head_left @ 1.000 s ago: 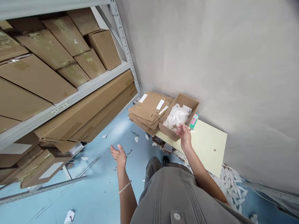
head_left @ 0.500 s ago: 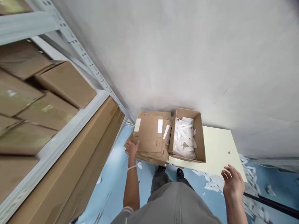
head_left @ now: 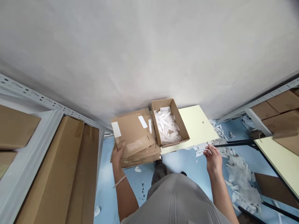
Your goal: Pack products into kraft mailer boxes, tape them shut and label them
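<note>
With fingers of the left hand (head_left: pixel 118 154) closed on its near-left corner, held the top cardboard (head_left: pixel 129 126) on the stack (head_left: pixel 148 152); had right hand (head_left: pixel 213 160) half-curled, seemingly empty. Looked light, stiff, taped-slick; better gripped at opposite edges!

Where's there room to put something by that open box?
Right of the open box, on the pale tabletop, around a small scrap. Crowded: left of the box, with the cardboard stack and the left hand.

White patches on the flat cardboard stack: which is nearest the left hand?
The leftmost white rectangular patch, on the top brown cardboard sheet, beyond the left hand; other patches lie farther right.
</note>
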Tool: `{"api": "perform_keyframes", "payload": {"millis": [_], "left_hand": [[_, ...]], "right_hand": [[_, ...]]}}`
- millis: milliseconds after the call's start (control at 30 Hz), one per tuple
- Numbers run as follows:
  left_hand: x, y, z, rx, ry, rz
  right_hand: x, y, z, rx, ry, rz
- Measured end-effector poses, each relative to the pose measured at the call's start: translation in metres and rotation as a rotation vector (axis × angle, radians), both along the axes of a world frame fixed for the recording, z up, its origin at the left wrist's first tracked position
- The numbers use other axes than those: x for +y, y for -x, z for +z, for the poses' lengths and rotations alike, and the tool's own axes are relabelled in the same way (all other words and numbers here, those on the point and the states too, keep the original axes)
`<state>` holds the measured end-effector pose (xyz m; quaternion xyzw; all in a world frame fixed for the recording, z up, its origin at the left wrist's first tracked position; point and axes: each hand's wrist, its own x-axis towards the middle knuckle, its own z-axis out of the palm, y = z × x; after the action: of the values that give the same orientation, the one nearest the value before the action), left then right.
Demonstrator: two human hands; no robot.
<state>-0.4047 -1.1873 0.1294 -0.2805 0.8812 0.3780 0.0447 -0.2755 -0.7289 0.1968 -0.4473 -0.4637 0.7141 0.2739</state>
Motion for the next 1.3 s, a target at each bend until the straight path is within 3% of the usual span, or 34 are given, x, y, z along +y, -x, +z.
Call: {"api": "perform_keyframes", "payload": {"millis": [100,233,367,467,633,767,933,1100,1300], "left_hand": [[0.008,-0.008,0.036,-0.013,-0.033,0.079],[0.050,-0.031,0.080,0.207,0.171,0.166],[0.124,-0.057,0.108,0.506,0.135,0.212],[0.189,-0.074,0.124,0.645,0.113,0.158],[0.295,-0.102,0.152,0.813,0.238,0.075],[0.367,-0.125,0.180,0.935,0.181,-0.054],[0.472,-0.132,0.195,0.963,-0.071,-0.358],[0.622,-0.130,0.170,0.824,-0.184,-0.731],[0.800,-0.171,0.148,0.743,-0.263,-1.491]], "right_hand": [[0.000,-0.007,0.003,0.018,0.026,0.072],[0.027,-0.037,0.004,0.044,-0.012,0.102],[0.074,-0.090,0.001,0.048,-0.061,0.043],[0.115,-0.140,-0.002,0.036,-0.067,-0.028],[0.178,-0.225,-0.006,-0.001,-0.043,-0.216],[0.213,-0.278,-0.008,0.004,-0.020,-0.362],[0.242,-0.322,-0.016,0.015,0.012,-0.492],[0.280,-0.359,-0.027,0.006,0.049,-0.659],[0.337,-0.391,-0.012,-0.047,0.025,-0.915]]}}
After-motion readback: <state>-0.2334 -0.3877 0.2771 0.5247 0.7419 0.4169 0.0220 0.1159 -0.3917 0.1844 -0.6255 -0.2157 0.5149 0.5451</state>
